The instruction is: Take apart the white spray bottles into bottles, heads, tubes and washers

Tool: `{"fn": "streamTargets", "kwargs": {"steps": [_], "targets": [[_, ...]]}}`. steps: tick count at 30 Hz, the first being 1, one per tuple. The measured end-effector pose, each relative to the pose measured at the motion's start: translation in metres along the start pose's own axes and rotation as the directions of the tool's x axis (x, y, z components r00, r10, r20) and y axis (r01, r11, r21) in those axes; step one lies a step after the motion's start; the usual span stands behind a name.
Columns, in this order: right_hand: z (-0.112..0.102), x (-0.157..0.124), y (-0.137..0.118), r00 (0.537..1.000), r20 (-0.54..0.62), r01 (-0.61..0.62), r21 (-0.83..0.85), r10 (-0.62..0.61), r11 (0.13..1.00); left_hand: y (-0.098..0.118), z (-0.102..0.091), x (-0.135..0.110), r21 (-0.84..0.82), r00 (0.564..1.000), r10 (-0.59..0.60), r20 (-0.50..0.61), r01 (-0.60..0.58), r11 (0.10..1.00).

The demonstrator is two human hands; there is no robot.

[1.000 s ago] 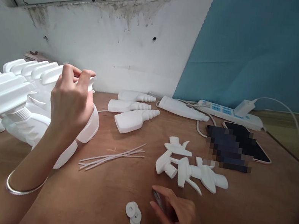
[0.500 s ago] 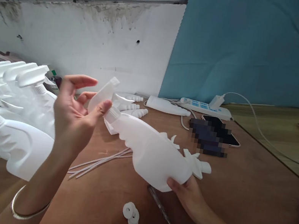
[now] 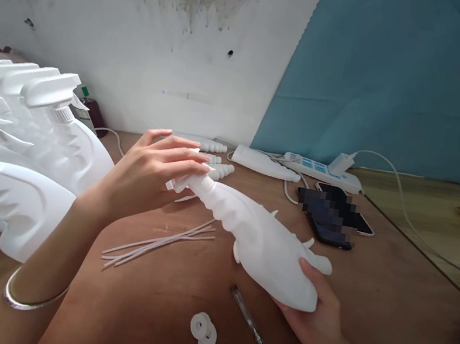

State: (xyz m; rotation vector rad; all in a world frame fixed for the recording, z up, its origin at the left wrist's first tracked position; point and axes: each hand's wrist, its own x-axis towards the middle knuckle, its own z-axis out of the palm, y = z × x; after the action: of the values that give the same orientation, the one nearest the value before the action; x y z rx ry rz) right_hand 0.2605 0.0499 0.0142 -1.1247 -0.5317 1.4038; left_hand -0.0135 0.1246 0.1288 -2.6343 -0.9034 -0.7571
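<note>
A white spray bottle [image 3: 262, 240] lies tilted in the air across the middle, its neck toward the left. My right hand [image 3: 319, 309] grips it round the base, thumb on top. Around the spray head [image 3: 184, 183] at its other end, my left hand [image 3: 153, 167] is closed, the fingers laid over the top and hiding most of it. Below the bottle, white washers [image 3: 202, 330] lie in a small overlapping pile. Several thin white tubes [image 3: 159, 245] are crossed on the table left of it. Loose white trigger parts [image 3: 320, 263] show partly behind the bottle.
Several assembled spray bottles [image 3: 39, 192] stand at the left. A metal rod-like tool [image 3: 256, 337] lies at the front. Toward the back are a bottle lying flat [image 3: 262, 163], a power strip [image 3: 323, 172] with a white cable, and two phones [image 3: 324, 215] on the brown table [image 3: 143, 311].
My left hand has turned over, its fingers now covering the spray head instead of spread beside it. The bottle has rolled and shifted right, and my right hand moved with it.
</note>
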Motion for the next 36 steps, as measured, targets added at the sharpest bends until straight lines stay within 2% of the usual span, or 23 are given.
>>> {"fn": "streamTargets", "kwargs": {"steps": [3, 7, 12, 15, 18, 23, 25, 28, 30, 36], "targets": [[-0.004, 0.0, 0.002, 0.999, 0.007, -0.041, -0.023, 0.041, 0.999, 0.0, -0.005, 0.0, -0.119, 0.999, 0.03, 0.015, -0.028, 0.993], [-0.008, -0.002, 0.006, 0.993, 0.012, -0.121, -0.049, 0.121, 0.991, 0.007, -0.018, -0.001, -0.246, 0.992, 0.081, 0.097, -0.055, 0.968], [-0.002, -0.006, 0.005, 0.997, -0.002, -0.079, -0.046, 0.079, 0.996, 0.02, -0.032, -0.001, -0.327, 0.986, 0.081, 0.145, -0.03, 0.945], [0.001, -0.007, 0.004, 0.998, -0.015, -0.064, -0.025, 0.064, 0.998, 0.026, -0.034, 0.0, -0.338, 0.991, 0.055, 0.119, -0.012, 0.941], [-0.006, -0.007, 0.007, 0.999, 0.006, -0.052, -0.02, 0.053, 0.998, 0.028, -0.034, 0.0, -0.336, 0.994, 0.051, 0.097, -0.016, 0.942], [-0.027, -0.007, 0.018, 0.99, 0.129, -0.037, -0.164, 0.058, 0.986, 0.023, -0.033, -0.004, -0.336, 0.996, -0.045, 0.082, 0.07, 0.939], [-0.028, -0.008, 0.017, 0.989, 0.141, -0.012, -0.168, 0.036, 0.986, 0.019, -0.033, -0.005, -0.348, 0.99, -0.048, 0.13, 0.091, 0.933], [-0.017, -0.009, 0.013, 0.996, 0.085, 0.042, -0.089, -0.034, 0.995, 0.012, -0.033, -0.004, -0.382, 0.959, -0.037, 0.282, 0.148, 0.912], [-0.009, -0.008, 0.01, 0.996, 0.04, 0.083, -0.039, -0.082, 0.996, 0.01, -0.032, -0.004, -0.417, 0.94, -0.039, 0.34, 0.188, 0.889], [-0.008, -0.005, 0.011, 0.992, 0.001, 0.127, -0.025, -0.127, 0.992, 0.009, -0.028, -0.005, -0.522, 0.944, -0.093, 0.317, 0.256, 0.814]]}}
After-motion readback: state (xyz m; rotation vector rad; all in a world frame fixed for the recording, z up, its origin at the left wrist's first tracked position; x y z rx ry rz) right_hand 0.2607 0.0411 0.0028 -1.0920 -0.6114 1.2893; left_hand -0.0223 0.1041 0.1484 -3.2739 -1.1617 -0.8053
